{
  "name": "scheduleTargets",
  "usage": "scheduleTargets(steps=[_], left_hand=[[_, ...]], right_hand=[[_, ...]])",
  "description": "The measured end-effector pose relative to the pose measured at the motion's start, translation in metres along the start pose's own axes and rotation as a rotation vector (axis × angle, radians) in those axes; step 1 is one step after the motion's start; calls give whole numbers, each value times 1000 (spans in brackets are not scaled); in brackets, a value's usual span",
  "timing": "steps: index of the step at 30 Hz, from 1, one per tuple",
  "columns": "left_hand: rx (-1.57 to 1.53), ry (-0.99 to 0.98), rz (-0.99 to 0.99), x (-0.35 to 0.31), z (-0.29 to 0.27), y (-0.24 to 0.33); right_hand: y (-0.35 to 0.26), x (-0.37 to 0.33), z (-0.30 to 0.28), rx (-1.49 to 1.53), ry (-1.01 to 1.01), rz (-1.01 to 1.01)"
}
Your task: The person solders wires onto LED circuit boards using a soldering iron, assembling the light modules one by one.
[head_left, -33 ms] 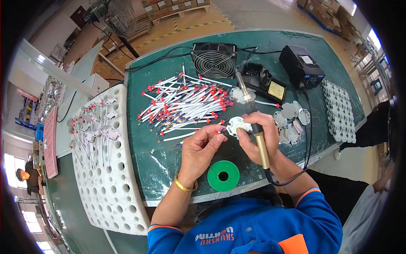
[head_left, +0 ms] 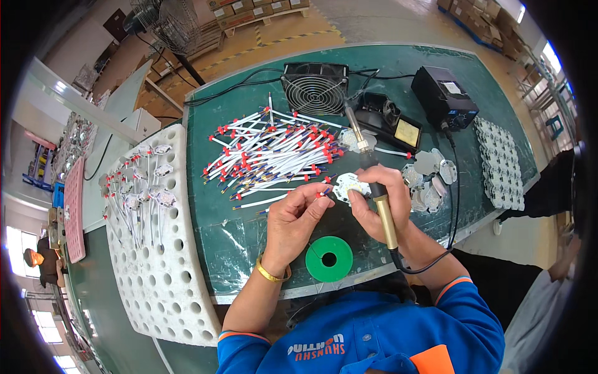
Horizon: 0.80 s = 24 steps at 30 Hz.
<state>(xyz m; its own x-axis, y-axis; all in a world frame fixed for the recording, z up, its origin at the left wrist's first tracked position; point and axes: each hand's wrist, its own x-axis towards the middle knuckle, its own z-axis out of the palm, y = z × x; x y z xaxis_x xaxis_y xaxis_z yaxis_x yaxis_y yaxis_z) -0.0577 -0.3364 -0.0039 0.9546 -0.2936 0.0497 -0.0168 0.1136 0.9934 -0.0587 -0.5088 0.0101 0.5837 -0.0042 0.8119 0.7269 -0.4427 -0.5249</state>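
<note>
My left hand (head_left: 294, 223) pinches a short wire lead with a red collar (head_left: 324, 192) between thumb and fingertips. Close beside it, my right hand (head_left: 389, 198) grips a small white-and-silver circuit board (head_left: 349, 186) by its edge. The same right hand also carries a soldering iron (head_left: 385, 218), its brass handle across the fingers and its tip pointing away from me. Lead and board almost meet; whether they touch, I cannot tell. A pile of white wire leads (head_left: 274, 153) with red collars lies beyond my left hand. A green solder spool (head_left: 341, 269) rests nearest my body.
A fan (head_left: 316, 90) stands at the back, beside a soldering iron stand with a yellow sponge (head_left: 407, 134) and a black control box (head_left: 445, 96). Loose round boards (head_left: 428, 196) and a board panel (head_left: 500, 165) lie right. On the left, a perforated white foam tray (head_left: 163, 262) holds wired boards.
</note>
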Motion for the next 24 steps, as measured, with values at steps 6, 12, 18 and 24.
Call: scheduleTargets(steps=[6, 12, 18, 24], left_hand=[[55, 1, 58, 0, -2, 1], [101, 20, 83, 1, -1, 2], [112, 29, 69, 0, -1, 1], [123, 27, 104, 0, -1, 0]], right_hand=[[-1, -1, 0, 14, -50, 39], [1, -7, -2, 14, -84, 79], [0, -1, 1, 30, -64, 33], [0, -5, -2, 10, -101, 69]])
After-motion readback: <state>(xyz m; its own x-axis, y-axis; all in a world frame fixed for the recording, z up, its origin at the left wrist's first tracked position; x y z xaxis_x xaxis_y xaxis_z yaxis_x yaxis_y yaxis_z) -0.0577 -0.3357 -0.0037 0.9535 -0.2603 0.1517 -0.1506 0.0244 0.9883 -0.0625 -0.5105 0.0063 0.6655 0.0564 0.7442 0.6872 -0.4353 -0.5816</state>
